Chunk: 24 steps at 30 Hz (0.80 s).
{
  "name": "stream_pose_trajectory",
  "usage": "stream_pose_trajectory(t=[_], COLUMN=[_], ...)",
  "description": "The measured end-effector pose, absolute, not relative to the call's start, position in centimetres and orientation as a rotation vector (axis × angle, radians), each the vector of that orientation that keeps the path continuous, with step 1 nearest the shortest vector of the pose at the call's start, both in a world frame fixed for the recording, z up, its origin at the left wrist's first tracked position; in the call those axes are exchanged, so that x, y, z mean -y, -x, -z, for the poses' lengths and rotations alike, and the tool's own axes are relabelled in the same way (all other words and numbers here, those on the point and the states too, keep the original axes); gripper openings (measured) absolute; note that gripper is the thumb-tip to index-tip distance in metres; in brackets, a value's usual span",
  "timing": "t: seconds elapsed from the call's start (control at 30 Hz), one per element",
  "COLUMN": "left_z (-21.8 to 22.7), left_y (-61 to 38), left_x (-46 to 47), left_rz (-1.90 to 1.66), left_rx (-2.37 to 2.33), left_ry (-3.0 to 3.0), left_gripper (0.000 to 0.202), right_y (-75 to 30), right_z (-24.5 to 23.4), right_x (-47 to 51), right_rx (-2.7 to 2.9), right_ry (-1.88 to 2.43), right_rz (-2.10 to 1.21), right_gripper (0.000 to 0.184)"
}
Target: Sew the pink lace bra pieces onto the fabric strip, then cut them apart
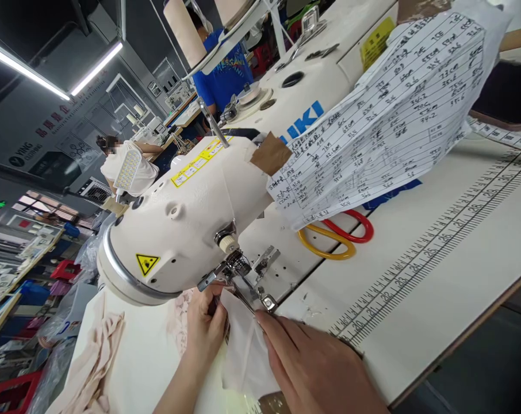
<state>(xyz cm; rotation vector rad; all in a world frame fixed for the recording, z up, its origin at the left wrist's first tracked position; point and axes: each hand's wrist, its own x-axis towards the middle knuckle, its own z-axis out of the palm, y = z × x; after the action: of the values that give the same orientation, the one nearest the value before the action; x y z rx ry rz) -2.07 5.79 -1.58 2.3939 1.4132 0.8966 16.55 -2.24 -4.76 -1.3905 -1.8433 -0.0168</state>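
Observation:
A cream industrial sewing machine [187, 218] fills the middle of the view, its presser foot [243, 282] low over a small piece of pale fabric [243, 345]. My left hand [204, 328] is closed in a pinch on the fabric's edge just under the needle area. My right hand [312, 362] lies flat on the fabric beside the foot, fingers stretched toward the needle.
A printed size sheet [385, 115] hangs taped over the machine. Two pairs of scissors, yellow [325, 244] and red [359, 227], lie on the white table [437, 230] with its printed ruler [437, 253]. Pink cloth [92, 356] is piled at left. Other people sit at machines behind.

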Motion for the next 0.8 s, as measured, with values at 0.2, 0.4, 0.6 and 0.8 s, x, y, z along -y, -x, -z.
stream_pose_trajectory(t=[0.2, 0.4, 0.6, 0.8], left_z=[1.5, 1.4, 1.3, 1.8], left_y=[2.0, 1.5, 0.9, 1.7], left_x=[-5.8, -5.6, -5.8, -6.0], left_rz=[-0.887, -0.908, -0.932, -0.952], left_rx=[-1.419, -1.406, -1.389, -1.347], left_ry=[-2.448, -2.579, -2.595, -2.485], left_gripper=[0.017, 0.016, 0.01, 0.021], right_y=[-16.5, -16.3, -16.3, -16.4], right_z=[4.7, 4.6, 4.5, 4.6], right_x=[2.3, 2.0, 1.9, 2.2], right_rx=[1.851, 1.863, 1.822, 1.855], right_ry=[1.38, 1.419, 1.393, 1.393], right_rz=[-0.006, 0.047, 0.088, 0.016], right_gripper=[0.035, 0.036, 0.038, 0.037])
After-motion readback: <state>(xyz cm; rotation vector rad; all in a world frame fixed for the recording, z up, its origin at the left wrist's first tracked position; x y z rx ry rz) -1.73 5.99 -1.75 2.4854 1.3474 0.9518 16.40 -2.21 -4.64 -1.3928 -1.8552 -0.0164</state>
